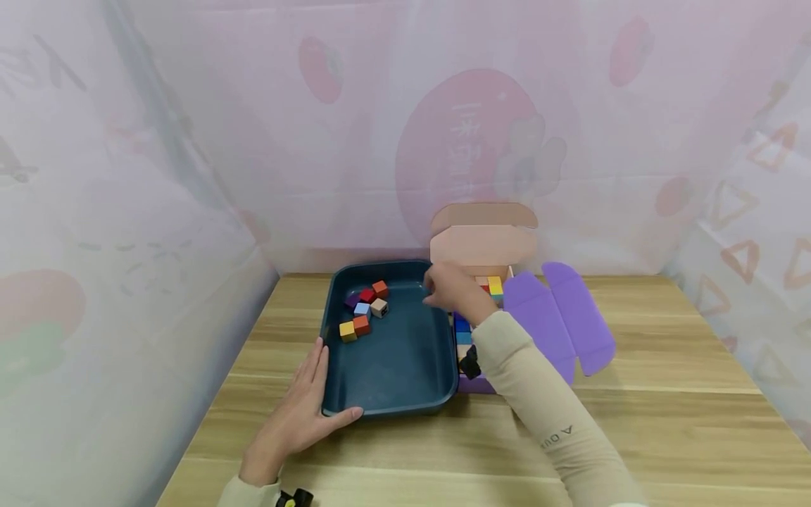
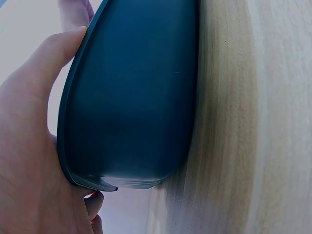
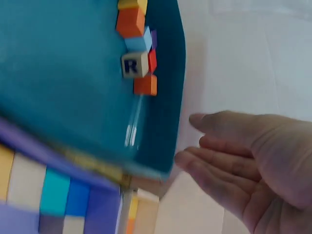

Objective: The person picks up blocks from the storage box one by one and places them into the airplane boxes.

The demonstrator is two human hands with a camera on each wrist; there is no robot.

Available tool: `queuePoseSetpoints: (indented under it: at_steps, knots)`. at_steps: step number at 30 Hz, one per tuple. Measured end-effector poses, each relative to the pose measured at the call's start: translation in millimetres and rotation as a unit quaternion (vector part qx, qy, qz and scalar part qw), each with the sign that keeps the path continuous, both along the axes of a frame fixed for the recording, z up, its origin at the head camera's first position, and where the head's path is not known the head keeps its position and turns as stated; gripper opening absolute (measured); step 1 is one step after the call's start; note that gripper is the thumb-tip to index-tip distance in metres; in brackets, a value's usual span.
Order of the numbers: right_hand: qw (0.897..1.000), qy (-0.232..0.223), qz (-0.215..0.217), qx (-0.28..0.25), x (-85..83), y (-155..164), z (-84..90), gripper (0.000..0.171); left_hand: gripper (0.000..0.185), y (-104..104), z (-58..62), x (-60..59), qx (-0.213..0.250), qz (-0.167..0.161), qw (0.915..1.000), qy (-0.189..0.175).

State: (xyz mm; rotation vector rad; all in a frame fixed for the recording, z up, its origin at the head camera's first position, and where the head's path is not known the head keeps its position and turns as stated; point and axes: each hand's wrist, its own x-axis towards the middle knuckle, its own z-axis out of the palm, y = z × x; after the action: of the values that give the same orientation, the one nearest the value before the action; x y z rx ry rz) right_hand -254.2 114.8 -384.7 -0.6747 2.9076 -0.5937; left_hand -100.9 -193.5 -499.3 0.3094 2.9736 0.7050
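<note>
A dark teal tray (image 1: 395,366) sits on the table with several small coloured cubes grouped in its far left part. Among them are a yellow cube (image 1: 348,332), a light blue cube (image 1: 362,310) and a wooden cube (image 3: 134,65) marked with an R. My left hand (image 1: 304,408) rests on the tray's near left corner, fingers along the left side and thumb on the front rim. Over the tray's far right edge hovers my right hand (image 1: 457,289). In the right wrist view nothing shows between its loosely bent fingers and the thumb.
To the tray's right stands a purple box (image 1: 476,384) with rows of coloured cubes (image 1: 463,337) inside. Its purple flaps (image 1: 573,324) spread rightward, and a tan cardboard flap (image 1: 483,245) rises behind. A printed cloth backdrop (image 1: 355,176) closes off the back and sides.
</note>
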Motion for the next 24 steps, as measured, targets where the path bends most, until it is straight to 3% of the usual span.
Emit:
queuePoseSetpoints:
  at_steps: [13,18,24]
  knots:
    - [0.993,-0.078,0.068,-0.054,-12.2,-72,-42.6,0.032,0.128,-3,-0.3,1.8,0.004,-0.001,1.0000,0.008]
    - [0.992,-0.097,0.059,-0.061,-15.3,-88,-63.1,0.022,0.128,-4,-0.7,3.1,0.010,0.000,0.9999,0.003]
    - [0.993,-0.107,0.030,-0.049,-16.4,-98,-76.7,0.029,0.128,-3,-1.4,5.0,0.008,0.000,1.0000,0.002]
